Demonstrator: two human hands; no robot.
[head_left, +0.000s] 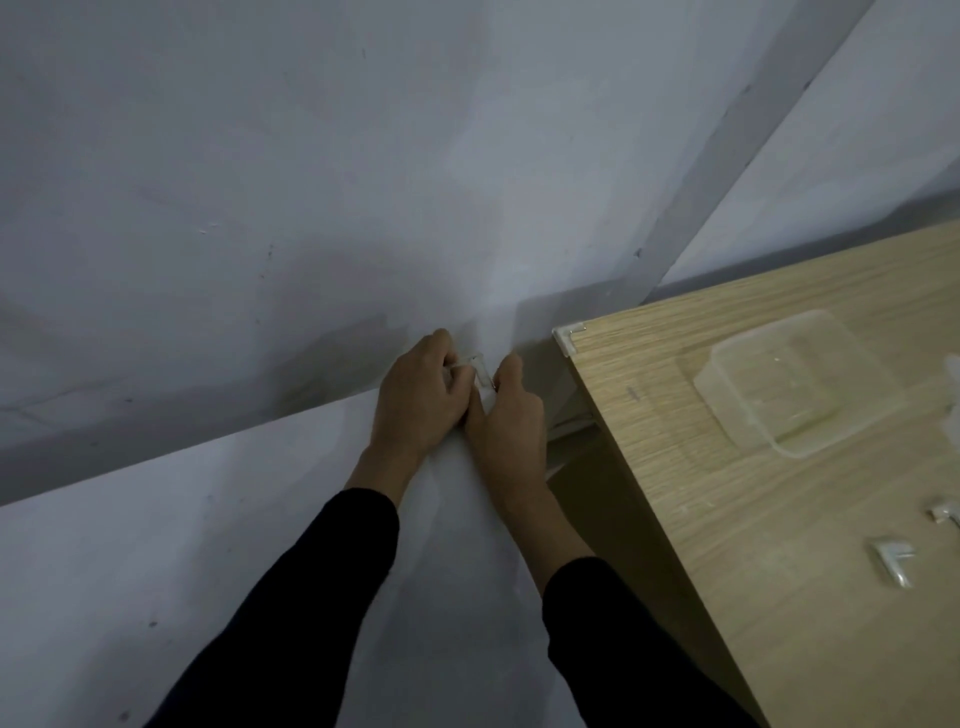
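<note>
Item 1. White panel (218, 545), lower left, with its far edge running up toward the hands and grey floor beyond it.

Item 2. Left hand (415, 402), black sleeve, at the panel's far corner. The fingers are curled and pinch the left side of a clear corner guard (480, 370).

Item 3. The clear corner guard is small, L-shaped and see-through. It is held between the two hands right at the white panel's corner. From where I stand I cannot tell whether it is seated on that corner.

Item 4. Right hand (511, 421), black sleeve, touching the left hand. Its curled fingertips close on the guard's right side.

Item 5. Wooden table (727, 519), just right of the hands. A fitted guard (569, 338) sits on its near corner.

Item 6. Clear plastic box (795, 384), resting on the tabletop, well apart from the hands.

Item 7. Two loose guards on the tabletop, one (891, 564) lying free, another (943, 514) at the right edge of view.
</note>
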